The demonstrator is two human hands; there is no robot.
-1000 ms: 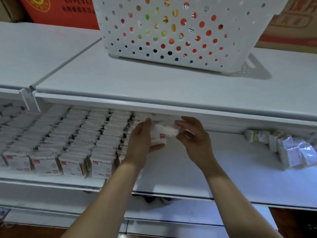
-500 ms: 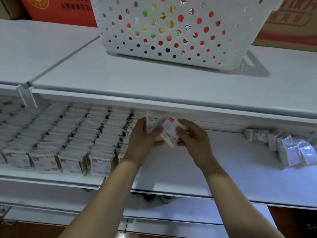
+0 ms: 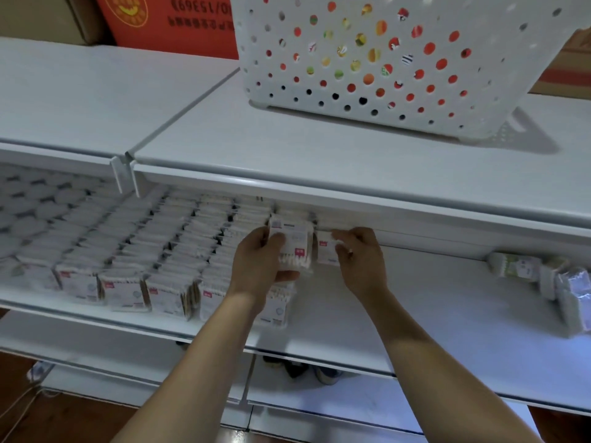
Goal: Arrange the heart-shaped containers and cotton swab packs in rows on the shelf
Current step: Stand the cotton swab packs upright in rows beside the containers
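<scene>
Hands meet under the lip of a white store shelf [image 3: 431,302], at the right-hand end of the stocked rows. The left hand [image 3: 256,266] grips a cotton swab pack [image 3: 292,243], thumb across its front and fingers [image 3: 287,276] curled beneath, holding it upright with the red label low on its face. Just right of those fingers, the right hand [image 3: 361,260] pinches a second swab pack [image 3: 324,251] by its top edge between thumb and fingertips; the two packs stand side by side, close enough that contact cannot be judged. Left of the left hand, the rows of cotton swab packs [image 3: 128,270] run back from the shelf's front edge, each pack standing on end, red labels showing on the front ones. Below the left wrist, the frontmost pack of the nearest row sits at the edge. Far left, rows of heart-shaped containers [image 3: 28,212] fill the neighbouring shelf section, blurred. Well to the right of the right hand's fingers, a few loose packs [image 3: 550,282] lie unsorted on the same shelf. On the top shelf above, a white perforated basket [image 3: 399,100] stands, coloured items showing through its holes.
</scene>
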